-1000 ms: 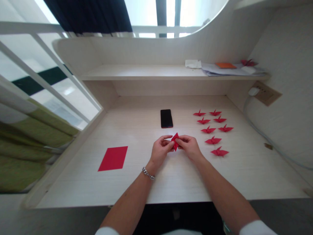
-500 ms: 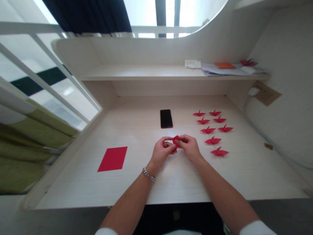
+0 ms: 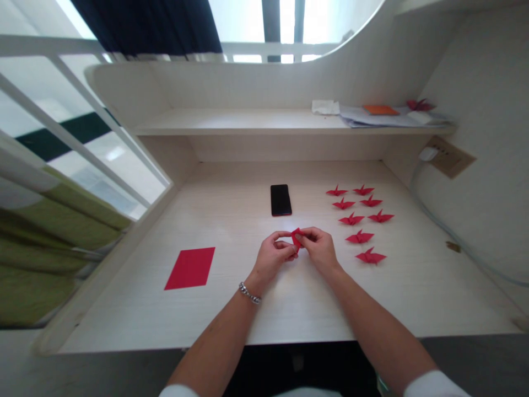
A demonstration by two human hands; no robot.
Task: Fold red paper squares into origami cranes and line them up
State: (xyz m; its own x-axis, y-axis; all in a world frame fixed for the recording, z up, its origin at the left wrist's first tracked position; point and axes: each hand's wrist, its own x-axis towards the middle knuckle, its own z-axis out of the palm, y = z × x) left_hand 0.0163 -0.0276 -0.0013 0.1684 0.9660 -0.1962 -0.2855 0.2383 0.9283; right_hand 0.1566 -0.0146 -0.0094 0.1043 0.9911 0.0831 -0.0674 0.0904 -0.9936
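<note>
A small piece of folded red paper (image 3: 297,238) is pinched between both hands over the middle of the desk. My left hand (image 3: 273,252) grips its left and lower side with thumb and fingers. From the right, my right hand (image 3: 320,246) holds it between thumb and forefinger. Fingers cover much of the paper, so its full shape is hidden. To the left lies a flat red paper sheet (image 3: 190,268). Several red origami cranes stand in two columns on the right, the closest of them a crane (image 3: 371,256) near my right forearm.
A black phone (image 3: 281,200) lies beyond my hands on the white desk (image 3: 248,182). Papers (image 3: 359,118) and an orange square (image 3: 381,110) rest on the shelf above. A grey cable (image 3: 438,220) runs from the wall socket (image 3: 450,157) along the right wall.
Almost nothing differs. Both hands keep hold of the folded red paper in the same place, with at most a very slight shift of the fingers.
</note>
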